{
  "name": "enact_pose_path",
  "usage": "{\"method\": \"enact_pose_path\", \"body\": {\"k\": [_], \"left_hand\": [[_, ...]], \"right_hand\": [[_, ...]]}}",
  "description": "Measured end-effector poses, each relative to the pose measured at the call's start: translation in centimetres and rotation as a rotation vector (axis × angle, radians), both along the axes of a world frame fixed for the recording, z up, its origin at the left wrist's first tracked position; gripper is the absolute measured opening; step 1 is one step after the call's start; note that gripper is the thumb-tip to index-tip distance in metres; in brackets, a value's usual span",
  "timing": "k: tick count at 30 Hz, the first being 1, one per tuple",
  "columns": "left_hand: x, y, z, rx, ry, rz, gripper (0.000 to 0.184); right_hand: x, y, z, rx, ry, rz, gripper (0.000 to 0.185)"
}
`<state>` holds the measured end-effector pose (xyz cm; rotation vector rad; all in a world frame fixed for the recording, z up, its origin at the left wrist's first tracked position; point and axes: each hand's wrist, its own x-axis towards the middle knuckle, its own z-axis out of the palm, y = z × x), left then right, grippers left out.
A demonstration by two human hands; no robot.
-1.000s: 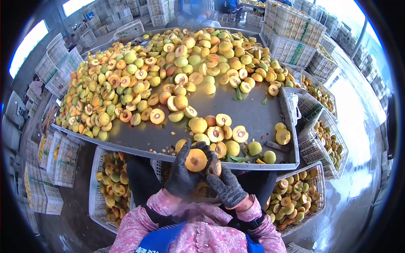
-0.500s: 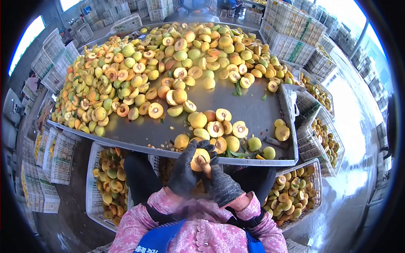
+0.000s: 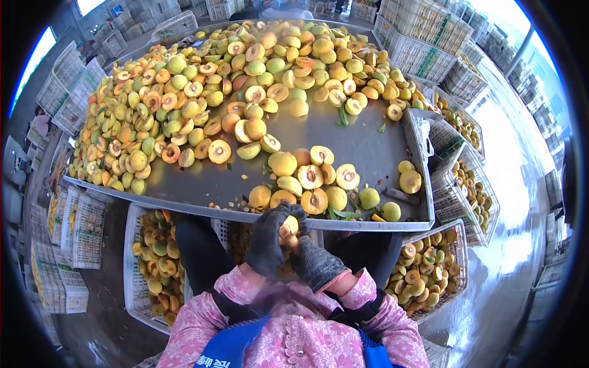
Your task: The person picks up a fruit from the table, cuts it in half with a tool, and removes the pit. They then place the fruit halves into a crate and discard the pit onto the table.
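Close to the tray's front edge, my left hand (image 3: 266,240), in a dark glove, is wrapped round a yellow fruit half (image 3: 289,226). My right hand (image 3: 317,262), in a grey knitted glove, is closed beside it around a small brownish tool (image 3: 294,244) whose tip touches the fruit; most of the tool is hidden. Just beyond the hands, cut and whole fruit (image 3: 314,200) lie on the metal tray (image 3: 343,141). Further back and to the left a large heap of fruit (image 3: 153,104) covers the tray.
Crates of fruit halves stand below, one at the left (image 3: 131,270) and one at the right (image 3: 461,257). More filled crates (image 3: 453,196) line the tray's right side. Stacked crates (image 3: 423,37) rise at the back right. Another person (image 3: 279,8) sits behind the tray.
The fruit half has turned in my left hand, and my right hand has brought the tool against it. The tray and its fruit have shifted slightly upward in the view.
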<state>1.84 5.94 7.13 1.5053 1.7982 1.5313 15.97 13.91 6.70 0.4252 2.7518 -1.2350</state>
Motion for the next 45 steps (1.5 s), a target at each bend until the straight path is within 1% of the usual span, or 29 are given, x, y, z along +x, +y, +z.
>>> {"method": "enact_pose_path", "body": {"k": [2, 4, 6, 8, 10, 11, 12, 13, 14, 16, 19, 21, 23, 26, 27, 28, 29, 30, 31, 32, 33, 34, 36, 37, 39, 40, 42, 43, 45], "left_hand": [[0.3, 0.1, 2.0, 0.087, 0.128, -0.013, 0.033], [0.6, 0.0, 3.1, 0.088, 0.184, -0.027, 0.032], [0.5, -0.2, 3.4, 0.013, 0.175, -0.04, 0.03], [0.3, -0.2, 1.9, 0.092, 0.238, 0.024, 0.038], [0.4, -0.2, 0.0, 0.067, -0.056, 0.078, 0.038], [0.9, -0.3, -1.0, 0.002, -0.381, 0.098, 0.034], [1.2, -0.2, -1.0, -0.049, -0.551, 0.117, 0.03], [1.5, -0.1, -0.9, -0.092, -0.725, 0.149, 0.027], [1.7, 0.1, -0.3, -0.121, -0.745, 0.183, 0.026], [2.0, -0.1, 0.0, -0.148, -0.741, 0.184, 0.024], [2.2, -0.1, 0.5, -0.14, -0.752, 0.151, 0.022], [2.4, 0.1, 0.9, -0.14, -0.862, 0.201, 0.021], [2.0, 0.0, -0.4, -0.156, -0.943, 0.199, 0.021], [1.5, -0.3, -0.9, -0.14, -1.089, 0.098, 0.021], [1.5, -0.4, -0.9, -0.124, -1.147, 0.055, 0.023], [1.6, -0.8, -2.5, -0.12, -1.072, 0.07, 0.024], [1.7, -1.2, -5.6, -0.112, -0.996, 0.084, 0.026], [1.7, -1.0, -5.4, -0.098, -0.92, 0.093, 0.028], [1.7, -0.9, -5.3, -0.083, -0.845, 0.104, 0.031], [1.8, -1.0, -4.9, -0.063, -0.772, 0.113, 0.032], [1.4, -1.1, -3.8, -0.035, -0.611, 0.125, 0.032], [1.0, -1.2, -2.6, -0.005, -0.452, 0.148, 0.031], [-1.1, -3.0, -0.9, 0.064, 0.037, 0.193, 0.027], [-1.7, -4.9, 2.3, -0.026, 0.224, 0.36, 0.024], [-4.6, -8.8, 3.1, 0.053, 0.113, 0.62, 0.021], [-6.7, -11.0, 1.1, 0.22, -0.196, 0.708, 0.022], [-11.3, -16.3, 2.7, -0.184, -0.346, 0.845, 0.027], [-12.0, -17.2, 2.5, -0.352, 0.049, 0.914, 0.029], [-13.0, -18.0, 1.7, -0.663, 0.86, 0.961, 0.034]], "right_hand": [[-0.1, -0.2, -2.4, -0.028, 0.079, -0.011, 0.045], [0.4, 0.3, -2.4, -0.289, 0.102, -0.032, 0.039], [0.3, 0.7, -1.1, -0.558, 0.104, -0.075, 0.034], [0.1, 0.4, 1.8, -0.842, 0.077, -0.142, 0.029], [0.5, 0.7, -0.2, -0.615, 0.166, -0.014, 0.028], [0.7, 0.8, -0.6, -0.613, 0.121, -0.015, 0.028], [0.7, 0.8, -0.5, -0.611, 0.076, -0.015, 0.028], [0.5, 0.8, 1.9, -0.717, -0.061, -0.079, 0.028], [0.4, 0.8, 3.1, -0.821, -0.201, -0.145, 0.029], [0.9, 0.5, 1.2, -0.824, -0.17, -0.113, 0.031], [1.3, 0.9, -1.0, -0.736, 0.075, 0.111, 0.035], [1.7, 0.8, -1.3, -0.976, 0.059, 0.088, 0.037], [1.7, 0.3, -0.6, -1.536, -0.213, -0.186, 0.039], [2.1, 0.3, -2.9, -1.518, -0.146, -0.13, 0.038], [2.3, 0.0, -4.0, -1.32, -0.011, -0.009, 0.037], [2.6, -0.4, -4.9, -1.114, 0.118, 0.107, 0.035], [2.7, -0.5, -5.4, -0.995, 0.181, 0.173, 0.036], [2.7, -0.6, -5.2, -0.873, 0.248, 0.229, 0.038], [2.7, -0.6, -5.0, -0.847, 0.252, 0.239, 0.042], [3.0, -0.5, -4.5, -0.99, 0.196, 0.191, 0.04], [3.1, -0.4, -3.5, -1.132, 0.141, 0.133, 0.039], [3.4, -0.1, -1.1, -1.434, 0.02, 0.006, 0.031], [3.1, 0.6, -1.3, -1.163, -0.083, 0.071, 0.025], [2.7, 0.8, -4.1, -0.594, -0.043, 0.244, 0.024], [2.2, -0.3, -5.4, -0.138, -0.291, -0.036, 0.03], [2.6, -0.7, -7.0, -0.16, -0.217, -0.024, 0.031], [3.0, -1.3, -11.3, -0.209, -0.068, 0.0, 0.034], [2.5, -1.0, -9.9, -0.248, -0.119, 0.041, 0.04], [1.7, -0.6, -7.2, -0.286, -0.241, 0.013, 0.043]]}}
